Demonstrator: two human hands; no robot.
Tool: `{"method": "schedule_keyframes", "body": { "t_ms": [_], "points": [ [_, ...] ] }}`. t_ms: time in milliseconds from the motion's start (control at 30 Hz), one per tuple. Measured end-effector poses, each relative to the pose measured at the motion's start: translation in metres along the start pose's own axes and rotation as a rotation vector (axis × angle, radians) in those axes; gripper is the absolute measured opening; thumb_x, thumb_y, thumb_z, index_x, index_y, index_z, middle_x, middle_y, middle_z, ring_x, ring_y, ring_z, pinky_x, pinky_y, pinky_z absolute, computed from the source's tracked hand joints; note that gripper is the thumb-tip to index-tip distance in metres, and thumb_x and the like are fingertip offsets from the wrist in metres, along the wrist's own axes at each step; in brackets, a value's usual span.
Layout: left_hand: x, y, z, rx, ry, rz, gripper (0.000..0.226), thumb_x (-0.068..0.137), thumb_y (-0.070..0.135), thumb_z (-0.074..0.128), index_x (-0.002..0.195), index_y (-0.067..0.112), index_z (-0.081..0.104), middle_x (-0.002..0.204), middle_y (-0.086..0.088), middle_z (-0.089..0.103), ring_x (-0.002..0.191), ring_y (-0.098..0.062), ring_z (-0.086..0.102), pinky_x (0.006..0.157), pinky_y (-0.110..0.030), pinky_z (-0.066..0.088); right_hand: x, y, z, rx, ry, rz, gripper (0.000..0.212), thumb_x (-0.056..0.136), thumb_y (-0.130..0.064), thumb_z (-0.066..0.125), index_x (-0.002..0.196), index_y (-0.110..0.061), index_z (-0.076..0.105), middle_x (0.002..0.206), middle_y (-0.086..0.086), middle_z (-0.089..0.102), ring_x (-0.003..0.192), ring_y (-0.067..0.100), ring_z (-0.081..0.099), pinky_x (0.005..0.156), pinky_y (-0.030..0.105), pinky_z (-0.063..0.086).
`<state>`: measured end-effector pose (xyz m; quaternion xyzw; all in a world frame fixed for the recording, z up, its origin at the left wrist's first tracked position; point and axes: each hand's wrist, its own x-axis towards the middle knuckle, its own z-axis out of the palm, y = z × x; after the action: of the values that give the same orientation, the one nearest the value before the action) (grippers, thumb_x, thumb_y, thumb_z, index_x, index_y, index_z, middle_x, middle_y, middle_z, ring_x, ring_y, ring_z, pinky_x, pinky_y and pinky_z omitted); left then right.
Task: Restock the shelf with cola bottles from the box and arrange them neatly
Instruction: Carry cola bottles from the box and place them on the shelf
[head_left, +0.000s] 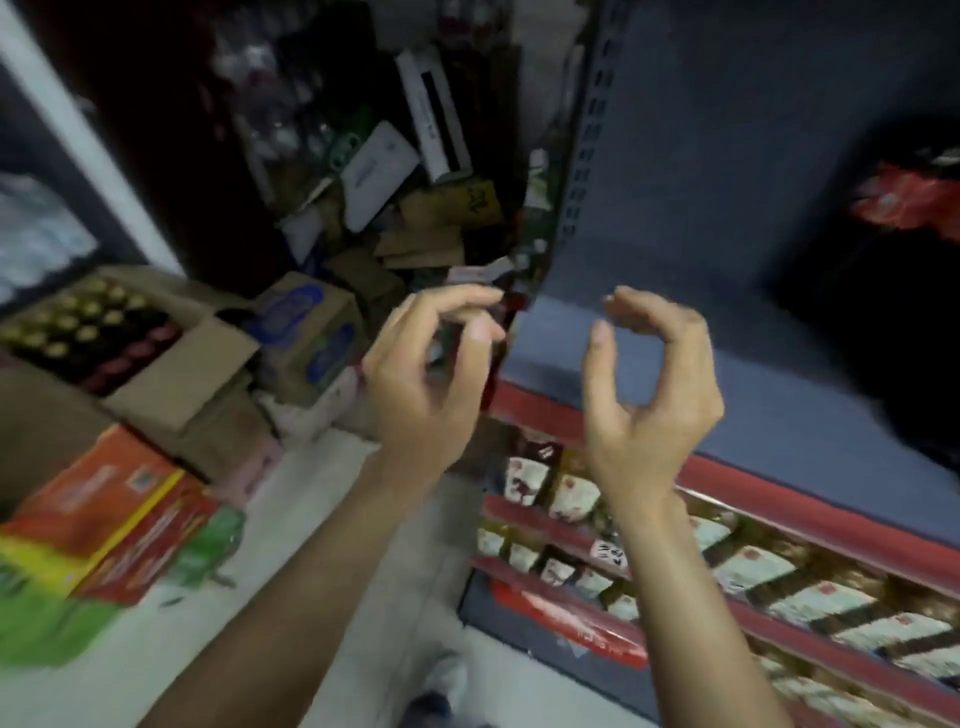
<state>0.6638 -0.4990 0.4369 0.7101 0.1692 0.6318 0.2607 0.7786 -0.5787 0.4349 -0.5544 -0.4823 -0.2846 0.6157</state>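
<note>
Dim indoor light; motion blur throughout; wide-angle bending at edges; deep shadow upper right.

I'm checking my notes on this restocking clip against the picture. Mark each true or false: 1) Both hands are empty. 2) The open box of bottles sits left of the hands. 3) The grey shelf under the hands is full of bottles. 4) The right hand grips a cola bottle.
1) True: the left hand and right hand hold nothing.
2) True: the box of bottles stands at the left.
3) False: the grey shelf is bare there.
4) False: its curled fingers hold nothing.
</note>
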Motion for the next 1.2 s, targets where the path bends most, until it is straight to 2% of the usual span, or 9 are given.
{"method": "schedule_keyframes", "body": {
  "t_ms": [233,400,533,633,700,833,967,1100,1200],
  "points": [
    [-0.097,-0.063,-0.174,0.424,-0.026,-0.509,0.017,0.088,0.029,0.051,0.1,0.026,0.062,0.088,0.016,0.062,0.082,-0.01,0.058,0.074,-0.013,0.042,-0.129,-0.062,0.099,0.296,-0.695,0.278,0.024,0.092,-0.017,0.056,0.111,-0.004,0.062,0.101,0.007,0.065,0.093,0.015,0.06,0.082,0.021,0.046],
    [-0.161,-0.113,-0.295,0.59,0.032,-0.886,0.016,0.082,0.043,0.051,0.096,0.05,0.055,0.084,0.023,0.065,0.078,-0.001,0.062,0.07,-0.025,0.051,-0.229,-0.087,0.182,0.235,-1.086,0.204,0.029,0.089,-0.018,0.054,0.115,-0.01,0.064,0.104,0.002,0.069,0.093,0.021,0.064,0.079,0.032,0.052],
    [-0.172,-0.163,-0.379,0.634,0.097,-1.123,0.018,0.082,0.036,0.052,0.099,0.039,0.058,0.088,0.015,0.068,0.078,-0.004,0.063,0.074,-0.032,0.053,-0.276,-0.113,0.263,0.213,-1.29,0.248,0.032,0.088,-0.013,0.061,0.12,-0.013,0.062,0.108,0.001,0.067,0.098,0.021,0.061,0.079,0.029,0.048],
    [-0.168,-0.212,-0.438,0.682,-0.002,-1.241,0.023,0.081,0.037,0.052,0.101,0.03,0.059,0.092,0.017,0.068,0.082,0.0,0.064,0.075,-0.026,0.05,-0.296,-0.128,0.33,0.163,-1.371,0.305,0.032,0.088,-0.009,0.063,0.12,-0.011,0.061,0.11,0.005,0.067,0.1,0.026,0.061,0.081,0.032,0.047],
    [-0.168,-0.249,-0.468,0.719,-0.057,-1.306,0.031,0.086,0.032,0.061,0.116,0.021,0.056,0.107,0.006,0.068,0.096,-0.014,0.065,0.083,-0.032,0.05,-0.305,-0.135,0.374,0.123,-1.421,0.328,0.032,0.089,-0.009,0.061,0.121,-0.011,0.06,0.111,0.006,0.066,0.101,0.028,0.06,0.081,0.035,0.046],
    [-0.153,-0.325,-0.512,0.717,0.043,-1.415,0.049,0.086,0.031,0.064,0.13,0.016,0.047,0.123,-0.007,0.06,0.108,-0.029,0.059,0.088,-0.045,0.049,-0.315,-0.146,0.462,0.1,-1.494,0.313,0.029,0.092,-0.012,0.059,0.121,-0.01,0.059,0.114,0.007,0.064,0.104,0.028,0.058,0.081,0.038,0.047],
    [-0.111,-0.409,-0.545,0.732,0.091,-1.374,0.045,0.084,0.03,0.062,0.123,0.012,0.053,0.119,-0.008,0.063,0.107,-0.027,0.06,0.085,-0.034,0.048,-0.313,-0.151,0.566,0.178,-1.468,0.304,0.028,0.09,-0.008,0.061,0.118,-0.008,0.061,0.111,0.009,0.066,0.102,0.026,0.059,0.079,0.03,0.045],
    [-0.061,-0.492,-0.575,0.808,0.122,-1.306,0.037,0.086,0.028,0.064,0.119,0.014,0.056,0.114,-0.006,0.064,0.106,-0.024,0.059,0.086,-0.039,0.049,-0.315,-0.137,0.686,0.224,-1.504,0.367,0.035,0.091,-0.011,0.061,0.126,-0.011,0.057,0.122,0.008,0.063,0.113,0.022,0.057,0.088,0.026,0.044],
    [-0.03,-0.551,-0.594,0.85,0.03,-1.261,0.04,0.086,0.026,0.064,0.122,0.013,0.056,0.119,-0.008,0.061,0.11,-0.026,0.056,0.089,-0.04,0.047,-0.316,-0.125,0.767,0.217,-1.532,0.364,0.038,0.092,-0.013,0.061,0.129,-0.012,0.054,0.121,0.005,0.061,0.111,0.021,0.057,0.089,0.034,0.049]
  ]
}}
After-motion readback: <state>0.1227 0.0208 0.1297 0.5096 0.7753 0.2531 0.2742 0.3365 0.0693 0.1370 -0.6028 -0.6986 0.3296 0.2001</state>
